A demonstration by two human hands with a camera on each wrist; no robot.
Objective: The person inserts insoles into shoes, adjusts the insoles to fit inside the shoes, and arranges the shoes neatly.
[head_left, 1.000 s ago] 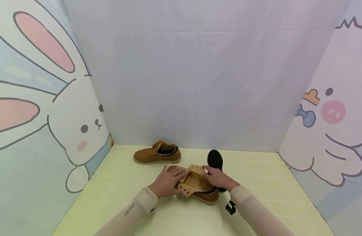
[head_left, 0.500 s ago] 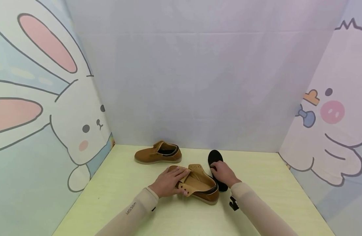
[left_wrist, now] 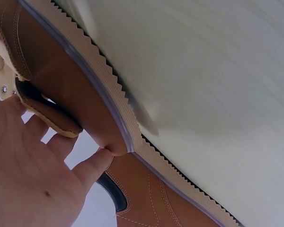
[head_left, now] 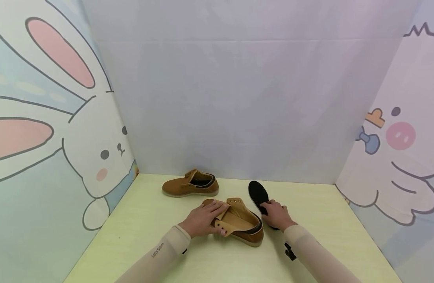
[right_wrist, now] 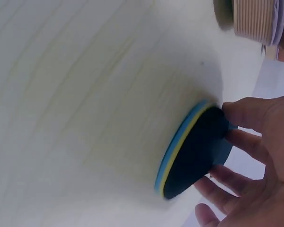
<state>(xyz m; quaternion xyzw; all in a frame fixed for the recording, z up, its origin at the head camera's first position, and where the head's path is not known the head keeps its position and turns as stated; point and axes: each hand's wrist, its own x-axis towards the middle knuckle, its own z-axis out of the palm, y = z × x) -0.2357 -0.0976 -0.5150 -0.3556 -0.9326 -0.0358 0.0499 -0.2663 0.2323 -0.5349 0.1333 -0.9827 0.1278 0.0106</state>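
Note:
A brown lace-less shoe point(head_left: 251, 237) lies in front of me, its tan eyelet flaps spread wide and its tan lining showing. My left hand point(head_left: 202, 221) grips its front part, fingers across the folded-back tongue and thumb on the near flap. In the left wrist view, the shoe's ridged pale sole edge point(left_wrist: 102, 71) runs along the table. Right of the shoe, my right hand point(head_left: 277, 215) pinches a black insole point(head_left: 258, 192) by its side, covering its middle. Blue and yellow layers show along the insole's edge point(right_wrist: 180, 142) in the right wrist view.
A matching brown shoe point(head_left: 179, 187) stands farther back on the left, toe pointing left. The pale yellow table point(head_left: 142, 220) meets a plain light wall point(head_left: 234, 118) behind. Cartoon-printed panels point(head_left: 96, 173) rise on both sides.
My right hand has left the shoe's far flap, moved right to the black insole and taken hold of it. The insole has turned slightly. My left hand stays on the shoe.

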